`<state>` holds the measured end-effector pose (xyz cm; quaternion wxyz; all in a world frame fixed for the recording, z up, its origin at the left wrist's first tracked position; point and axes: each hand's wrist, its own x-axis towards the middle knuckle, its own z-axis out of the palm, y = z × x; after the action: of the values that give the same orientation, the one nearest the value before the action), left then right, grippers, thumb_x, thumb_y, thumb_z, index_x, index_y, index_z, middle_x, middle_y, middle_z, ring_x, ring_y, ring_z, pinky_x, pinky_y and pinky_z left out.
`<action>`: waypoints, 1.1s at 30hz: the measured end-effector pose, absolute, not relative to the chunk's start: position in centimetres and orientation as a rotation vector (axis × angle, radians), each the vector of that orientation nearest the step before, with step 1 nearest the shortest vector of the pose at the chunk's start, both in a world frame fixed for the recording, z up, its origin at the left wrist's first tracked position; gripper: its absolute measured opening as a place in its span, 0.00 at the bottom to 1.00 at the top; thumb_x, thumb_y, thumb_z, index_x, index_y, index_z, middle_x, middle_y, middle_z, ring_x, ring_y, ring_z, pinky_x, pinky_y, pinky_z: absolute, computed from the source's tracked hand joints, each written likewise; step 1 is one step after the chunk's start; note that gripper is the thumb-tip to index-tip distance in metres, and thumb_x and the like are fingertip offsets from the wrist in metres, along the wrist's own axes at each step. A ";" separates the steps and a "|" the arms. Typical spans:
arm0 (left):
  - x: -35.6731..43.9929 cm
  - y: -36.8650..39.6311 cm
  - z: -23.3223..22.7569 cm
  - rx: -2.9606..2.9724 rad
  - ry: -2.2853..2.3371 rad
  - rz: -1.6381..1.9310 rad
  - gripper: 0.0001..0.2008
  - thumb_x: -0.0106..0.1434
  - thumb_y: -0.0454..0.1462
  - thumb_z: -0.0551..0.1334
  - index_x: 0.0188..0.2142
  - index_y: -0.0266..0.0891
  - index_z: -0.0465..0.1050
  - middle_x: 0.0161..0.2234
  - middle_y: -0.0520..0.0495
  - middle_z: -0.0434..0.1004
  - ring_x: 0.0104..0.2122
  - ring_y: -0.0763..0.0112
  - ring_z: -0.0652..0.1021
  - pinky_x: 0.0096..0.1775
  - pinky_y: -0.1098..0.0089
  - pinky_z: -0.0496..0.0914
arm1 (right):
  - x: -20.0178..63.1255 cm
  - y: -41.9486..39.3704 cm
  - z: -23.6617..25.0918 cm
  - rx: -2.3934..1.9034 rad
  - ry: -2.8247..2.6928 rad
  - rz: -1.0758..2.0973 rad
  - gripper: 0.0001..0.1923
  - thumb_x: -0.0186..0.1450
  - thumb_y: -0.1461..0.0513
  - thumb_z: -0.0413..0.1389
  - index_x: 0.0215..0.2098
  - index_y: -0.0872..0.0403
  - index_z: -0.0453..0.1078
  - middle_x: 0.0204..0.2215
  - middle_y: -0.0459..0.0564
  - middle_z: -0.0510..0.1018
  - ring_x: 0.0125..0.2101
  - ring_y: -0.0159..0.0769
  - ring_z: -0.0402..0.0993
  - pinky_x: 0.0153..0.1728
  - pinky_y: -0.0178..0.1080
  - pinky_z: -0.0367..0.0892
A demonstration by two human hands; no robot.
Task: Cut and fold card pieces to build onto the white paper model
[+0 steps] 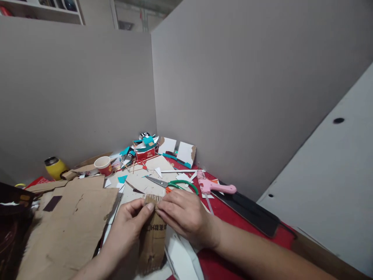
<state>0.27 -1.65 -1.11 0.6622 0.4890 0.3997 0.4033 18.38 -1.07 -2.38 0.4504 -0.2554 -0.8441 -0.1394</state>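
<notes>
A narrow strip of corrugated cardboard (152, 245), printed with dark characters, is held between both hands near its upper end. My left hand (132, 219) pinches its left edge, thumb on the front face. On the opposite side my right hand (186, 216) has its fingers closed together at the strip's top right corner. Just beyond the right hand lie green-handled scissors (184, 184) with their blades pointing left. The pink glue gun (217, 186) rests to the right of the scissors.
Large torn cardboard sheets (72, 225) cover the left side. Behind them stand a paper cup (103, 165) and a yellow bottle (56, 168). Paper scraps and teal pieces (145, 144) pile up near the corner of the grey partitions (247, 89). A black flat board (247, 212) lies at right.
</notes>
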 end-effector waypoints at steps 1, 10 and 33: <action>0.4 -1.8 -1.2 1.081 0.913 0.918 0.12 0.54 0.45 0.69 0.31 0.37 0.80 0.26 0.48 0.80 0.26 0.71 0.74 0.31 0.74 0.67 | 18.4 -1.0 -2.4 -0.625 -2.095 -0.347 0.06 0.67 0.67 0.51 0.35 0.57 0.71 0.26 0.51 0.76 0.27 0.35 0.69 0.27 0.37 0.65; 0.5 -1.3 -1.2 0.993 1.080 1.104 0.14 0.50 0.45 0.70 0.23 0.36 0.72 0.18 0.55 0.71 0.18 0.77 0.68 0.23 0.77 0.61 | 16.5 -3.0 -3.1 -0.512 -2.175 0.087 0.11 0.69 0.64 0.46 0.30 0.55 0.66 0.22 0.49 0.71 0.23 0.34 0.64 0.25 0.37 0.61; -0.3 -0.3 -1.9 1.744 1.233 0.863 0.24 0.67 0.47 0.51 0.58 0.40 0.65 0.57 0.43 0.70 0.57 0.60 0.68 0.58 0.61 0.57 | 17.0 -2.1 -4.5 -0.717 -2.288 -0.370 0.13 0.67 0.69 0.48 0.50 0.61 0.66 0.35 0.56 0.76 0.32 0.39 0.69 0.32 0.39 0.68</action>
<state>-0.32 -0.32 -1.85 0.4069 0.6916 0.4888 0.3422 16.96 -2.10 -4.51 0.3501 -0.2767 -0.8834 -0.1429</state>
